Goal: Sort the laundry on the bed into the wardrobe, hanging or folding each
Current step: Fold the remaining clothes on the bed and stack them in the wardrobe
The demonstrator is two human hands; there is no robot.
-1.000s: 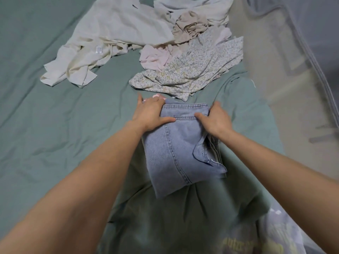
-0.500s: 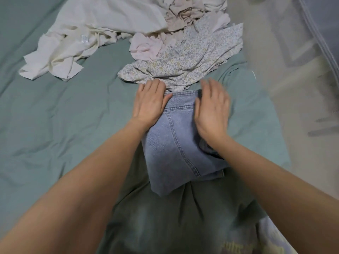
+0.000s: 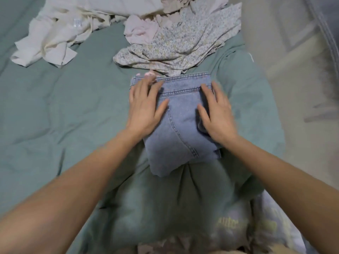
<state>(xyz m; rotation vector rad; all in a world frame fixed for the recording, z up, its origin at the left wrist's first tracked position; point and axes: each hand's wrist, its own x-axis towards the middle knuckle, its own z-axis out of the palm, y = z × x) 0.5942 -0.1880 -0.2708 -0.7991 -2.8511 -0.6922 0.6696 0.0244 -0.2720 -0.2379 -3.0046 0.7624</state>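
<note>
A pair of light blue jeans (image 3: 180,125), folded into a thick rectangle, lies on the green bed sheet (image 3: 64,116) near the bed's corner. My left hand (image 3: 145,107) lies flat on the left side of the denim, fingers spread and straight. On its right side my right hand (image 3: 217,114) presses down the same way. Beyond the jeans sits a loose pile of laundry: a floral garment (image 3: 183,44), a pale pink piece (image 3: 139,30) and cream clothes (image 3: 55,39).
The bed's edge runs down the right, with pale floor (image 3: 293,88) beyond it. A grey fabric edge (image 3: 328,33) hangs at the far right. A printed white cloth (image 3: 271,222) shows at the bottom right. The wardrobe is out of view.
Both hands went from pinching the jeans' top fold to lying flat, then slid toward me over the denim. The view shifted slightly.
</note>
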